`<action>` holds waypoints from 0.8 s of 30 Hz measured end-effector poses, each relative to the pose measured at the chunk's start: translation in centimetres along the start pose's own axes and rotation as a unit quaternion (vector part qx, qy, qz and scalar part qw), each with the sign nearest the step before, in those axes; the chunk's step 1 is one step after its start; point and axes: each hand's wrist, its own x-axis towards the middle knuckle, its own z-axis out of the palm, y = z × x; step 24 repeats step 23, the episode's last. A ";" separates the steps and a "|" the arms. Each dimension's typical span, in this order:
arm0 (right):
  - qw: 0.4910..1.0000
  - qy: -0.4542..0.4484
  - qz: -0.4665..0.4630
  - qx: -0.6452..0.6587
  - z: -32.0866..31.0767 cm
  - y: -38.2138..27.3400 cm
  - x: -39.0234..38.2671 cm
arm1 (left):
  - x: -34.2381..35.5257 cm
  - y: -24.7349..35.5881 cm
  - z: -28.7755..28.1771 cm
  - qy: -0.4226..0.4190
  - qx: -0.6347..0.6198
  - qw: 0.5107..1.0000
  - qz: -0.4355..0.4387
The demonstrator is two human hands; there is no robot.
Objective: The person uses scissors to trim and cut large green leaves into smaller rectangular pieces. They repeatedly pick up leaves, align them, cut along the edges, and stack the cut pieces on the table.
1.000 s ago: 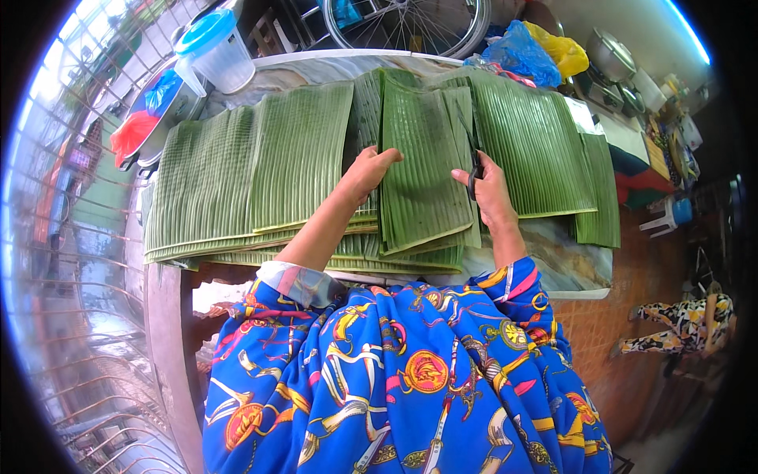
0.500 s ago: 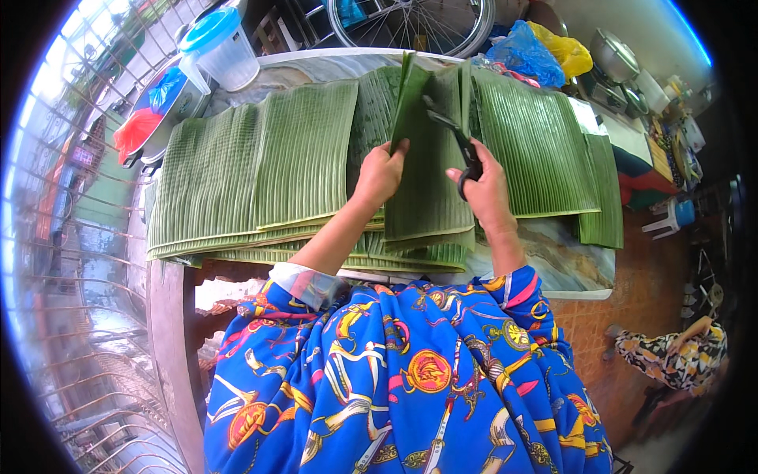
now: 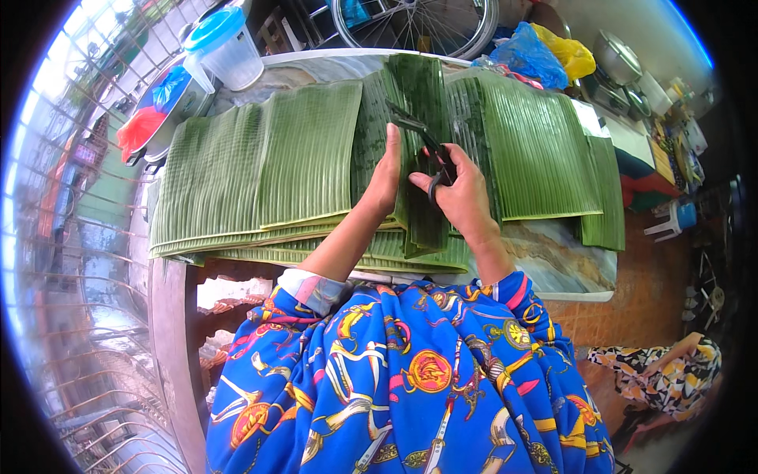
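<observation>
In my right hand [image 3: 464, 186] is a pair of black-handled scissors [image 3: 430, 144], with the blades pointing up and left toward my left hand. My left hand [image 3: 384, 175] is seen edge-on, straight and flat, against the left side of a dark green banana leaf piece [image 3: 418, 87]. Some of its fingers are hidden. This narrow piece lies across the middle of the other leaves, beneath the scissors. Wide ribbed banana leaves [image 3: 308, 158] lie stacked on the left, and another leaf [image 3: 541, 150] spreads to the right.
The leaves cover much of a marble-patterned table [image 3: 545, 253]. A clear pitcher with a blue lid [image 3: 233, 51] stands at the far left, beside a metal pot [image 3: 178, 107]. Blue and yellow plastic bags [image 3: 525, 55] lie at the far right. Another person's patterned clothing [image 3: 671, 375] shows at lower right.
The middle leaf piece, raised before, now lies lower with its dark side showing. My left hand has straightened from its pinch. My right hand has moved left and down with the scissors.
</observation>
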 end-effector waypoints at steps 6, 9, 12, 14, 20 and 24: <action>0.949 0.013 0.087 0.303 -0.9 -0.5 -0.1 | 1.0 -0.2 -3.1 -0.053 0.129 0.990 -0.031; 0.971 0.086 0.047 0.217 -3.7 2.1 0.5 | 1.7 0.6 -3.5 -0.037 0.249 0.967 -0.040; 0.955 0.050 0.092 0.279 -3.7 2.7 0.6 | 0.6 2.8 -1.1 -0.181 0.188 0.965 0.024; 0.941 0.040 0.094 0.322 -3.0 3.9 1.0 | 1.8 2.4 -0.7 -0.171 0.252 0.950 0.071; 0.954 0.148 0.040 0.259 -2.1 5.6 1.3 | 3.5 0.9 1.1 -0.145 0.173 0.974 0.024; 0.906 0.197 0.028 0.373 -0.2 4.3 1.2 | 3.8 -1.5 1.6 -0.070 0.213 0.974 0.041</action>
